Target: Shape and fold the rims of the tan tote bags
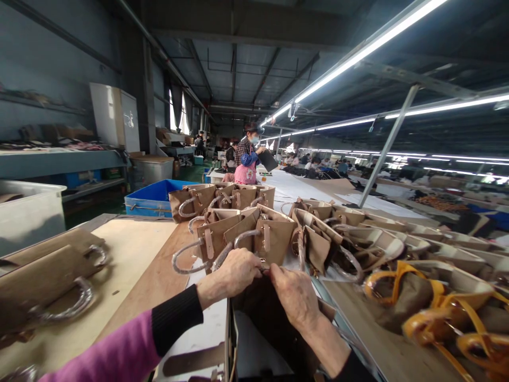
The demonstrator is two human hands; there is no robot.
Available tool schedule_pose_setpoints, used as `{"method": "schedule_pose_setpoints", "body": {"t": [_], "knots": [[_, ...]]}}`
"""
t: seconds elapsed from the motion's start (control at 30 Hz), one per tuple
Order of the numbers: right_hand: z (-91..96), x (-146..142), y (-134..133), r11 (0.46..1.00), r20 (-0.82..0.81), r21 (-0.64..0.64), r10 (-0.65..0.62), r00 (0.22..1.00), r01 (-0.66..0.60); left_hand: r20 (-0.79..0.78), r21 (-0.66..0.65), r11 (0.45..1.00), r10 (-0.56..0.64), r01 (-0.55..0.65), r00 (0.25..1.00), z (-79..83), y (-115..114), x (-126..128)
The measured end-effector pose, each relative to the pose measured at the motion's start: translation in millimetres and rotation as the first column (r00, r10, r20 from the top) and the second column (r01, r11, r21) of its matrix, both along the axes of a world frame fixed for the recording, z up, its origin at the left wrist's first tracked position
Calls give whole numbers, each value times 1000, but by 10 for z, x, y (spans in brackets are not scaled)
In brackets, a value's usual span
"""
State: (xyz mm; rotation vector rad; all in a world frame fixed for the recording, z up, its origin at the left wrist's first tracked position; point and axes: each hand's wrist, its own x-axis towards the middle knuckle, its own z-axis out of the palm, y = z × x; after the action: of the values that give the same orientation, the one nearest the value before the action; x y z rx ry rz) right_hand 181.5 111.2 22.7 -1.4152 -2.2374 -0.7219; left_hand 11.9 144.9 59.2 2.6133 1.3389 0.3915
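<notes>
An open handbag (254,313) stands right in front of me, its dark inside facing up. At its far rim my left hand (236,270) and my right hand (296,294) meet, both closed in a pinch. Between the fingertips is a small dark piece at the bag's rim; its exact shape is hidden. Just beyond my hands stand several brown handbags (274,239) with plastic-wrapped handles. A brown strap (194,359) lies at the near left of the open bag.
More handbags (377,244) fill the right side, some with orange handles (421,286). Brown bags (51,270) lie on the left table. A blue bin (153,199) stands behind it. A co-worker (246,156) holds a dark sheet farther back. A slanting metal post (387,148) rises at right.
</notes>
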Motion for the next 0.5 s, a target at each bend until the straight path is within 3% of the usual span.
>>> {"method": "schedule_pose_setpoints", "body": {"t": [0.17, 0.27, 0.4, 0.5], "knots": [[115, -34, 2, 995, 205, -91, -6, 979, 26, 11, 6, 998, -57, 57, 998, 30, -9, -50], [167, -14, 10, 986, 283, -162, 2, 959, 46, -18, -24, 1000, -11, 11, 1000, 124, -149, -76], [131, 166, -48, 975, 252, -203, -35, 967, 88, -103, -130, 984, 113, -126, 988, 260, -483, -114], [81, 292, -152, 986, 147, -168, 37, 988, -12, -92, -153, 977, 135, -148, 986, 248, -565, -178]]}}
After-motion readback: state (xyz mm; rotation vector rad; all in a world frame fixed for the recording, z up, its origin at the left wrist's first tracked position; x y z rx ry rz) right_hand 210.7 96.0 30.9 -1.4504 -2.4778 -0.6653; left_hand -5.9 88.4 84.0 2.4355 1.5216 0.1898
